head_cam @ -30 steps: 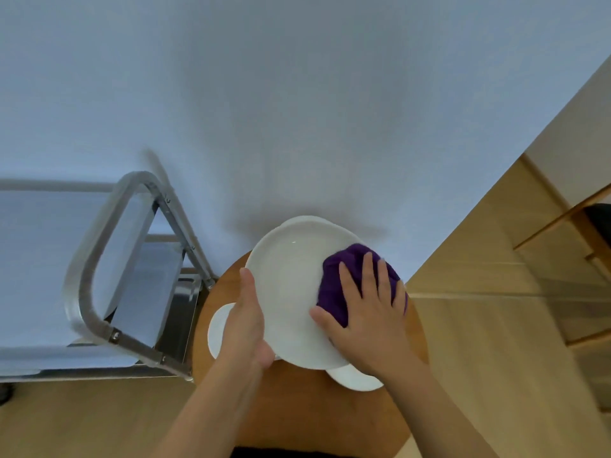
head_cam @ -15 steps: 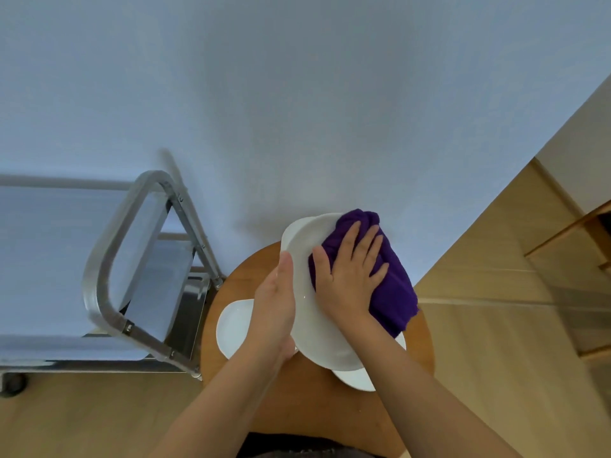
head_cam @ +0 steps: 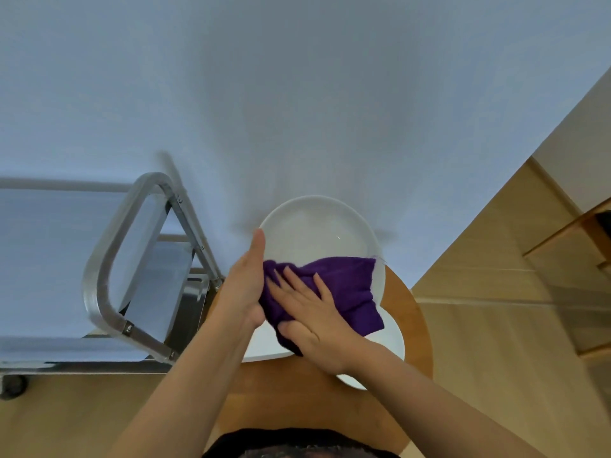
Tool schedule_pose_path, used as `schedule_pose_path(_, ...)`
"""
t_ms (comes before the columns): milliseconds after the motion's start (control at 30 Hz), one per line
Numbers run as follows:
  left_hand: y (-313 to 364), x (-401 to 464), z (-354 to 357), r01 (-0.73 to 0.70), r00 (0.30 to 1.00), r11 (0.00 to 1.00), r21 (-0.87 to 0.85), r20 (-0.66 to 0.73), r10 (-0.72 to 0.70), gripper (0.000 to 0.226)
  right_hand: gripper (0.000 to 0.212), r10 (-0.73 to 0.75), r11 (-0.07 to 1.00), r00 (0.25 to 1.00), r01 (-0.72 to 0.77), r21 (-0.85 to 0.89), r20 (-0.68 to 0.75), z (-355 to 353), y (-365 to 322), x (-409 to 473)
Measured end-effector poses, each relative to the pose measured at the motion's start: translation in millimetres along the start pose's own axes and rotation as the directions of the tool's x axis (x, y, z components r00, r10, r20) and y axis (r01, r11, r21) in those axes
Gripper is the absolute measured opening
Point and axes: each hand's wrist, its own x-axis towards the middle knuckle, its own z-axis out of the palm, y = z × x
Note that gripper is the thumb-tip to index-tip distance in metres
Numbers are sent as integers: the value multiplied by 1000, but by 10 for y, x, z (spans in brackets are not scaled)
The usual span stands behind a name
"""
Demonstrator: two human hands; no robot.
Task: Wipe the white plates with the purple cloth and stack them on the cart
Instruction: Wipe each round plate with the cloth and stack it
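Observation:
I hold a white plate (head_cam: 314, 233) tilted above a round wooden table (head_cam: 406, 312). My left hand (head_cam: 243, 285) grips the plate's left rim, fingers behind it. My right hand (head_cam: 310, 312) presses the purple cloth (head_cam: 344, 289) flat against the plate's lower half, with the thumb tucked under the cloth's bottom fold. Under the held plate, more white plates (head_cam: 393, 335) lie on the table, mostly hidden by my arms and the cloth. The metal cart (head_cam: 109, 259) stands to the left of the table.
A pale blue-grey wall fills the view behind the table and cart. The cart's handle loop (head_cam: 96, 292) rises close to the table's left edge, and a caster (head_cam: 15, 385) shows at lower left. Wooden furniture (head_cam: 568, 233) stands at the right over a light wood floor.
The plate has turned from edge-on to facing me. My right hand with the cloth has slid from the plate's upper right down to its lower left. My left hand has stayed on the left rim.

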Motion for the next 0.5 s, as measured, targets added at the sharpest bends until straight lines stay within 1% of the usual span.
schedule_pose_path(100, 95, 53, -51, -52, 996, 996, 74, 81, 46, 74, 64, -18, 997, 997, 23, -67, 69, 11, 213, -234)
schedule_pose_path(167, 127, 56, -71, -75, 988, 991, 107, 143, 60, 82, 64, 3, 985, 998, 7, -170, 57, -49, 401, -388)
schedule_pose_path(200, 133, 56, -76, -80, 986, 990, 116, 157, 62, 81, 64, 10, 975, 999, 1, -221, 45, -102, 460, -453)
schedule_pose_path(233, 139, 52, -75, -77, 986, 989, 123, 158, 57, 76, 62, -10, 961, 1000, 12, -276, 7, -158, 489, -491)
schedule_pose_path(267, 137, 50, -73, -65, 989, 990, 128, 141, 47, 71, 60, -55, 935, 997, 30, -352, -62, -202, 496, -509)
schedule_pose_path(300, 131, 55, -66, -51, 993, 989, 139, 114, 35, 65, 56, -117, 906, 979, 37, -422, -166, -234, 511, -513)
schedule_pose_path(333, 121, 67, -62, -41, 996, 987, 157, 85, 28, 62, 51, -142, 901, 943, -3, -434, -301, -251, 514, -515)
schedule_pose_path(367, 107, 77, -56, -38, 998, 985, 170, 65, 27, 59, 47, -94, 937, 890, -72, -342, -446, -273, 490, -508)
schedule_pose_path(400, 93, 80, -50, -37, 998, 984, 173, 55, 28, 58, 44, 43, 979, 823, -148, -141, -566, -324, 432, -482)
schedule_pose_path(433, 82, 74, -42, -32, 998, 984, 174, 52, 23, 56, 41, 238, 971, 749, -184, 152, -618, -379, 370, -432)
schedule_pose_path(467, 74, 65, -36, -25, 999, 983, 180, 52, 15, 56, 38, 413, 894, 675, -171, 415, -611, -431, 310, -369)
schedule_pose_path(500, 67, 59, -28, -19, 998, 982, 188, 55, 8, 55, 34, 514, 816, 607, -127, 564, -606, -467, 246, -303)
